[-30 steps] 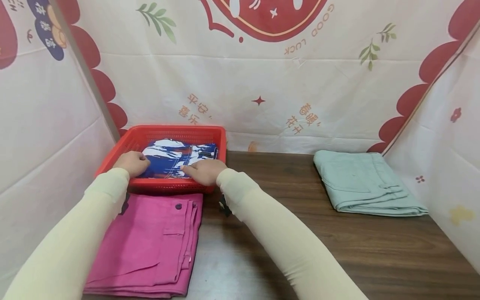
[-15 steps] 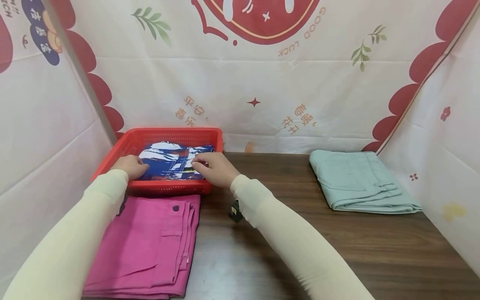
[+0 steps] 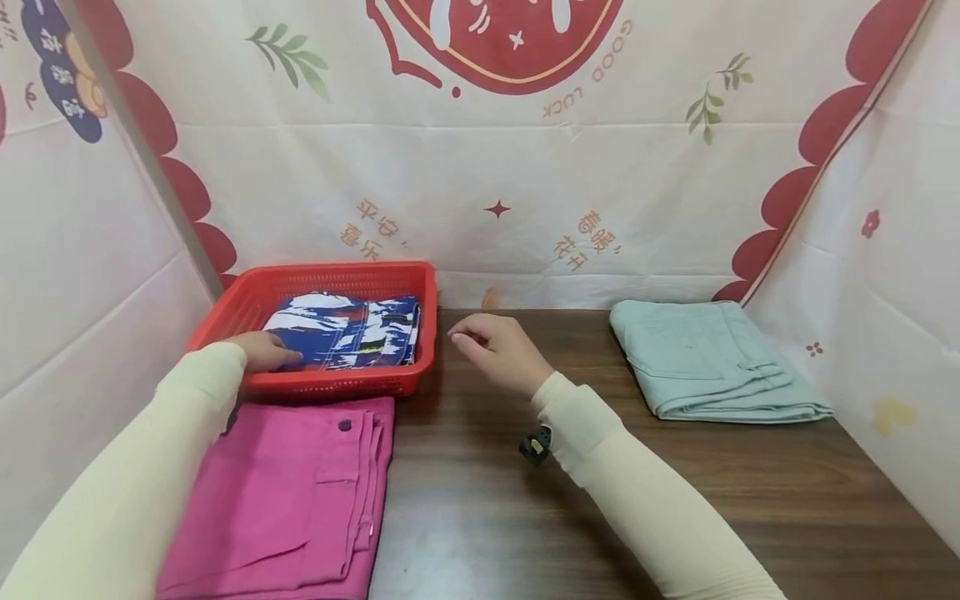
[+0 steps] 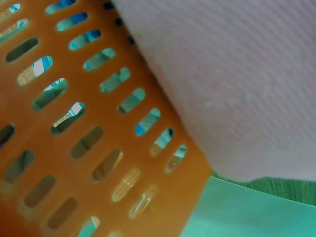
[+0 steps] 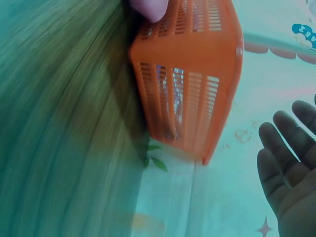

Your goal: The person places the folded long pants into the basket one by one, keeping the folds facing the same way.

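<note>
A folded garment (image 3: pixel 315 325) with a blue and white splashed pattern lies inside the red plastic basket (image 3: pixel 330 385), at the back left of the table. My left hand (image 3: pixel 264 350) reaches over the basket's near left side, its fingers resting on the garment's left edge. In the left wrist view, the slotted basket wall (image 4: pixel 94 123) fills much of the picture. Held in the air to the right of the basket, my right hand (image 3: pixel 501 346) is empty. The right wrist view shows its fingers (image 5: pixel 282 143) loosely extended, apart from the basket.
Folded pink trousers (image 3: pixel 255 492) with a dark button lie in front of the basket. Folded pale green trousers (image 3: pixel 682 350) lie at the right of the brown wooden table (image 3: pixel 480 508). Printed white cloth (image 3: pixel 420 158) walls in the back and both sides.
My right hand has let go of the blue and white garment's right side and moved out of the basket to the right. The left hand stays at the garment's left edge.
</note>
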`<state>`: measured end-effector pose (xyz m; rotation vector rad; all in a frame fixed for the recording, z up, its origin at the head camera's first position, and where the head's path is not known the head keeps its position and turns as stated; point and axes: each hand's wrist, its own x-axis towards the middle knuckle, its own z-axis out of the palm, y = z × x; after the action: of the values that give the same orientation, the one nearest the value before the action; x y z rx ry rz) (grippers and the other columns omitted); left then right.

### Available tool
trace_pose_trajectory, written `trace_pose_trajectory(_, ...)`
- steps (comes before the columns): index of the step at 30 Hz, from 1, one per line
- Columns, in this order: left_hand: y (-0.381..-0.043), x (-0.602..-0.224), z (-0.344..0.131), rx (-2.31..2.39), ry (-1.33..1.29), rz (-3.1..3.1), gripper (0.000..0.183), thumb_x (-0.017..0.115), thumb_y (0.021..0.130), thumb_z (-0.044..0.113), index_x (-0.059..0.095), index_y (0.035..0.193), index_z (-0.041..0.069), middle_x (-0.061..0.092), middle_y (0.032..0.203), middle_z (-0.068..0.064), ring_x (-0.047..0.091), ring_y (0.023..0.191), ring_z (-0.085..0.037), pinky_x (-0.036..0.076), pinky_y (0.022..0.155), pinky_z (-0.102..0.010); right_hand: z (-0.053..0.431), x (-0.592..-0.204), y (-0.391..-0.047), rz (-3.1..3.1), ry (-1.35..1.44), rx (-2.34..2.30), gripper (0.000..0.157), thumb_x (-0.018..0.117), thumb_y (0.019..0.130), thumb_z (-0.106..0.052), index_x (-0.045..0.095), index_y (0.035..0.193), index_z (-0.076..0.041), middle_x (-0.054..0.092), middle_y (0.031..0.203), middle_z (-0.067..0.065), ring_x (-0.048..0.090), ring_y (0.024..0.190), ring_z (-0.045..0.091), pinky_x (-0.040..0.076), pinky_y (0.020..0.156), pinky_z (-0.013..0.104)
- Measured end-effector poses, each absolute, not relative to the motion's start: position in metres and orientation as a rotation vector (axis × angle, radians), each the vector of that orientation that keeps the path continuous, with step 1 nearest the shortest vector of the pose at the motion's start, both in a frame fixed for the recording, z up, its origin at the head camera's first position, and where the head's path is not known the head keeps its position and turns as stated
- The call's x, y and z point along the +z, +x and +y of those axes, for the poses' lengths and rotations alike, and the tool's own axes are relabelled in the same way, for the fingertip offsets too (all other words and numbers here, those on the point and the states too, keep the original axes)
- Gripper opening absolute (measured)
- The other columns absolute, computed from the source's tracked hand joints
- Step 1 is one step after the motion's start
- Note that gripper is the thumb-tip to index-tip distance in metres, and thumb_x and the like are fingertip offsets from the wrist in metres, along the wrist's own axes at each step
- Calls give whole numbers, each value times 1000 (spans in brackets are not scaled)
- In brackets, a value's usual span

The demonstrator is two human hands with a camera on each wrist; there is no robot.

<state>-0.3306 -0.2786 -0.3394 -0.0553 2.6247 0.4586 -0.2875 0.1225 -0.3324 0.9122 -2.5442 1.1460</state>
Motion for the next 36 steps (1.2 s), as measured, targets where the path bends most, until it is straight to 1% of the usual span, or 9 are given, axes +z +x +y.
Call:
trace_pose_trajectory(5,-329,-340,-276,439,-43,2624,88,53,93,62,43,140,-12,47,135,-36,45,120,-52,33,101,-70,143,-337,-278,-2534,903,1133,12,63,98,-21,74,102,-16,69,97,-6,59,81,11,54,73,31)
trace_pose_trajectory(8,-327,-341,-276,464,-32,2661,87,51,94,62,44,140,-12,48,133,-36,46,119,-51,35,100,-70,152,-340,-273,-2506,920,1111,12,63,98,-19,74,102,-15,69,98,-7,59,81,9,53,73,31)
trace_pose_trajectory(11,-325,-342,-275,482,19,2783,79,50,97,57,48,136,-12,53,129,-34,50,115,-49,37,98,-69,162,-342,-268,-2484,932,1100,13,63,98,-18,74,103,-14,70,100,-4,60,81,8,53,72,31)
trace_pose_trajectory(14,-322,-342,-272,534,62,2974,62,51,99,44,56,130,-10,59,120,-32,54,109,-46,40,96,-68,173,-343,-262,-2489,915,1108,14,62,99,-19,74,105,-15,71,103,0,61,82,8,53,72,32)
trace_pose_trajectory(17,-317,-341,-267,587,63,3198,44,52,98,31,63,120,-6,64,110,-29,58,99,-43,44,92,-66,185,-344,-258,-2505,887,1105,15,61,100,-19,73,108,-15,70,105,-1,62,85,8,54,74,33)
trace_pose_trajectory(19,-313,-341,-264,630,28,3327,37,53,97,26,65,114,-4,66,104,-27,59,93,-43,45,89,-65,193,-344,-255,-2511,864,1097,15,61,100,-19,73,109,-15,70,105,-2,63,87,9,54,75,33)
trace_pose_trajectory(23,-307,-341,-262,647,12,3524,31,54,96,24,67,103,-3,68,95,-25,60,85,-44,48,84,-63,210,-342,-250,-2507,807,1064,16,61,100,-17,72,110,-14,70,107,-2,64,91,11,55,78,35)
trace_pose_trajectory(29,-303,-339,-261,652,89,3686,24,56,93,20,67,87,-1,67,81,-22,60,74,-40,48,73,-58,231,-337,-238,-2489,712,1049,16,62,99,-16,72,111,-13,70,110,-2,65,95,11,55,78,36)
trace_pose_trajectory(36,-289,-336,-247,946,58,3746,26,56,94,22,68,89,0,68,85,-20,61,80,-37,52,78,-54,257,-334,-218,-2493,632,1056,18,60,101,-17,71,114,-12,70,111,0,63,93,12,53,78,31)
